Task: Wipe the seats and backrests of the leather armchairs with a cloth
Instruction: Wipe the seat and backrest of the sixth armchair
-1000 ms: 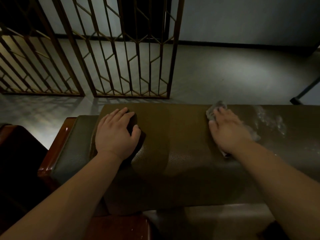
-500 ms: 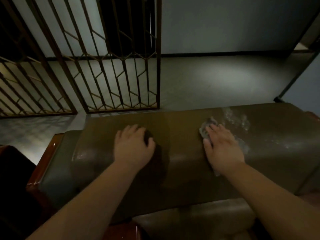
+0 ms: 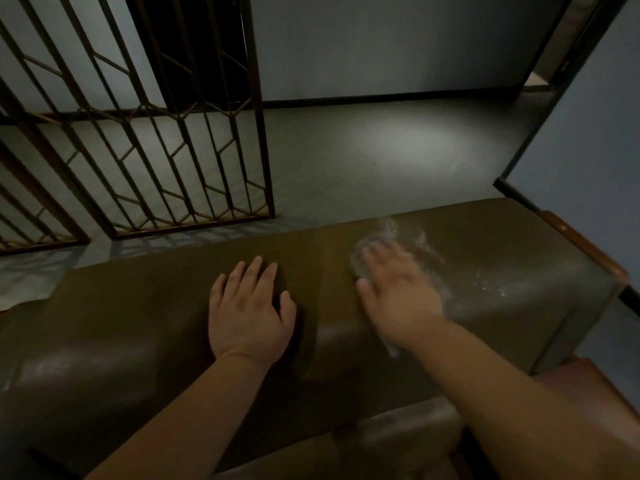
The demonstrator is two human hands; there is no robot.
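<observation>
— So, from the head camera, where are the hands?

— Both lie on top of the backrest (image 3: 485, 289) of the brown leather armchair. The left hand (image 3: 247, 311) rests flat on the leather, fingers straight and a little spread, holding nothing.

— And the right?

— The right hand (image 3: 398, 299) presses down on a pale cloth (image 3: 360, 261), fingers extended over it, not curled. It is blurred, so finer detail of the fingers is hard to make out. The cloth peeks out past the fingertips and again near the wrist.

— Anything on the leather itself?

— Whitish streaks (image 3: 426, 244) just beside that hand, trailing off toward the right end of the backrest. Part of the seat cushion (image 3: 398, 434) shows at the bottom between the forearms.

— What surrounds the chair?

— A reddish wooden arm (image 3: 585, 244) at the right end of the backrest. Beyond the chair, a grey floor (image 3: 398, 143) with a bright patch of light, a folding metal grille (image 3: 166, 150) to the left, and a pale wall (image 3: 381, 43) at the back.
</observation>
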